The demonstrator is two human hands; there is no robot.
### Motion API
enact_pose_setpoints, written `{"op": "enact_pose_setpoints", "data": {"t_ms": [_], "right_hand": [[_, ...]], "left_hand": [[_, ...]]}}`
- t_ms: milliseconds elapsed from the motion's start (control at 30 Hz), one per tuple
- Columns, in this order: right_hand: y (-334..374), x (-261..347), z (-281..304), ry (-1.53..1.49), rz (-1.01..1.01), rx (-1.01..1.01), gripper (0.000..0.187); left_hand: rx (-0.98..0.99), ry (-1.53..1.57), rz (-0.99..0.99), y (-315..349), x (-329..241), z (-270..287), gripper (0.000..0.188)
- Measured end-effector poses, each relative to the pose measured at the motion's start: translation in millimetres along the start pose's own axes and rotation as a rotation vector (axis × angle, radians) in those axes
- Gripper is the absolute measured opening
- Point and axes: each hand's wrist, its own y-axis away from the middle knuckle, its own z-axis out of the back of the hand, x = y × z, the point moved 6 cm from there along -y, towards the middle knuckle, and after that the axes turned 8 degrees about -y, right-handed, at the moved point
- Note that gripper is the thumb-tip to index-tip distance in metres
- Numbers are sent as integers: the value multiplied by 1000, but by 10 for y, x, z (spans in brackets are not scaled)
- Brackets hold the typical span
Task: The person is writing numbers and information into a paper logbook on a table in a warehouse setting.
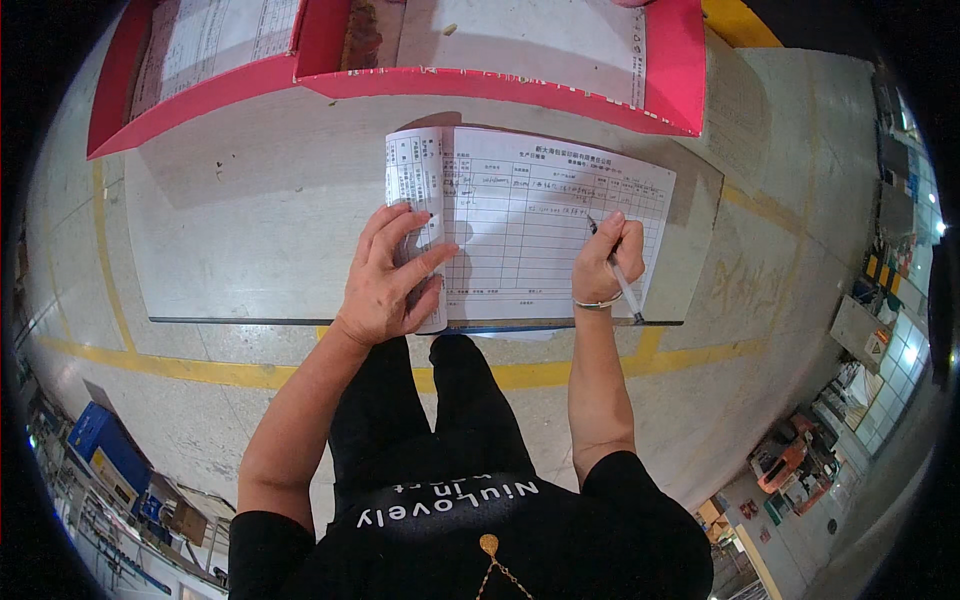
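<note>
A form pad (540, 260) lies on the table, its used pages folded over to the left. Printed rows cover the sheet, with handwriting in the upper lines. My left hand (392, 268) rests with its fingers spread across the folded pages (412, 165) and the pad's left part. In my right hand (612, 252) is a pen (627, 290), gripped between the fingers with its tip by a handwritten line on the right side of the sheet. The thumb side of that hand faces up, and its wrist wears a bracelet.
Along the table's far side stand red open-topped boxes (500, 88) with printed sheets inside. The grey table (250, 240) ends at a dark front edge just before my body. Yellow lines (250, 373) mark the floor. A red-orange machine (800, 465) stands at the lower right.
</note>
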Motion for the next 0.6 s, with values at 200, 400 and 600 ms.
{"op": "enact_pose_setpoints", "data": {"t_ms": [200,400,600], "right_hand": [[-13,8,-10,3,-1,6,33],[-1,3,-12,1,8,12,33],[11,-16,-1,12,14,13,33]], "left_hand": [[3,-9,-9,-11,-1,3,39],[-3,6,-5,10,6,-12,39],[9,-11,-6,1,-1,-6,39]]}}
